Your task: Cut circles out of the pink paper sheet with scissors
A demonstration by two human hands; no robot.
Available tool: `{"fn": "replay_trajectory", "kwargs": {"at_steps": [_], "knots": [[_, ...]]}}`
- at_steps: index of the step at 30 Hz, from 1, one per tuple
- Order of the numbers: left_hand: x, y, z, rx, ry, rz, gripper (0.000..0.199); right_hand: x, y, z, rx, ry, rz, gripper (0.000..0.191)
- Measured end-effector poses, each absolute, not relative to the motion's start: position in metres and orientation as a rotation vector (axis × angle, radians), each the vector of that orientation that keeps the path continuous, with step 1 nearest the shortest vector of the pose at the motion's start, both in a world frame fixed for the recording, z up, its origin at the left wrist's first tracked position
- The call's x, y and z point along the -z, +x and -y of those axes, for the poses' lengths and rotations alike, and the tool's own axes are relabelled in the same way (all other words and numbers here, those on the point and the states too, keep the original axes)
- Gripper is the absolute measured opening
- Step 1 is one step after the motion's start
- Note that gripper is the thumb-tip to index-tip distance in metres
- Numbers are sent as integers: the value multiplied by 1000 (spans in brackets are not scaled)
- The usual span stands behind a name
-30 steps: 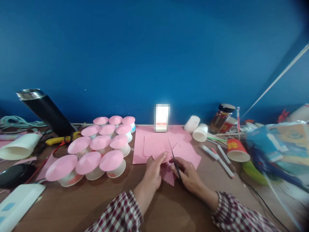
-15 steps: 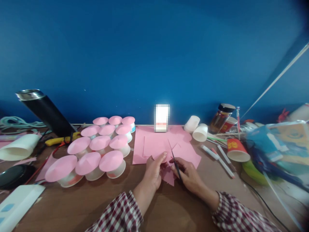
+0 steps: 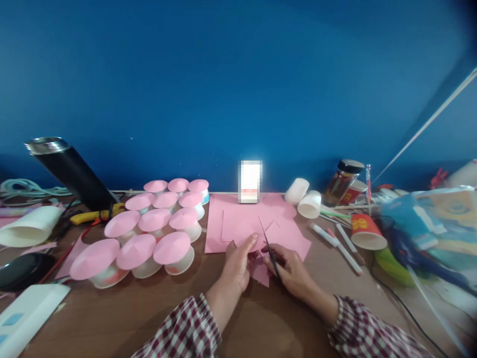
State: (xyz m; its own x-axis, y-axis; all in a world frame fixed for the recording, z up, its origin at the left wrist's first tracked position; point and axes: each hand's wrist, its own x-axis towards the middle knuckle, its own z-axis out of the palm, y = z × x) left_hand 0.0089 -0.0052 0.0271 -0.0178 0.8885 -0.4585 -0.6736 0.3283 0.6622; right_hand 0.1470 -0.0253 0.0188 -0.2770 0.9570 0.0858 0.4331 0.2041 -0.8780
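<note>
My left hand (image 3: 238, 263) is closed on a small piece of pink paper (image 3: 260, 273), thumb on top, with part of the piece hidden by the fingers. In my right hand (image 3: 288, 266) are scissors (image 3: 271, 257) with dark handles, their blades pointing up and away from me. The blade tips lie over larger pink paper sheets (image 3: 238, 226) spread on the table beyond both hands. To the left, several upturned paper cups (image 3: 179, 263) stand in rows, each topped with a shallow pink paper cone (image 3: 136, 252).
White paper cups (image 3: 309, 205) lie on their sides behind the sheets, near a lidded jar (image 3: 345, 181). Markers (image 3: 348, 256) and a red paper cup (image 3: 367, 232) are at right. A black flask (image 3: 74, 174) leans at left, near a white power strip (image 3: 32, 318).
Almost nothing differs. The scissors and both hands stay in nearly the same place, and the view has shifted very slightly.
</note>
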Motion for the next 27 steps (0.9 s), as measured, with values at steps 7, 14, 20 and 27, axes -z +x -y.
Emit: {"fn": "replay_trajectory", "kwargs": {"at_steps": [7, 14, 20, 27], "knots": [[-25, 7, 6, -1246, 287, -988, 34, -18, 148, 25, -1041, -1278, 1805, 19], [-25, 8, 6, -1235, 270, -980, 35, -19, 149, 25, -1017, -1277, 1811, 19], [-26, 8, 6, -1239, 263, -976, 34, -18, 149, 25, -1041, -1272, 1802, 19], [-26, 8, 6, -1241, 302, -967, 31, -14, 149, 26, -1067, -1296, 1767, 20]]}}
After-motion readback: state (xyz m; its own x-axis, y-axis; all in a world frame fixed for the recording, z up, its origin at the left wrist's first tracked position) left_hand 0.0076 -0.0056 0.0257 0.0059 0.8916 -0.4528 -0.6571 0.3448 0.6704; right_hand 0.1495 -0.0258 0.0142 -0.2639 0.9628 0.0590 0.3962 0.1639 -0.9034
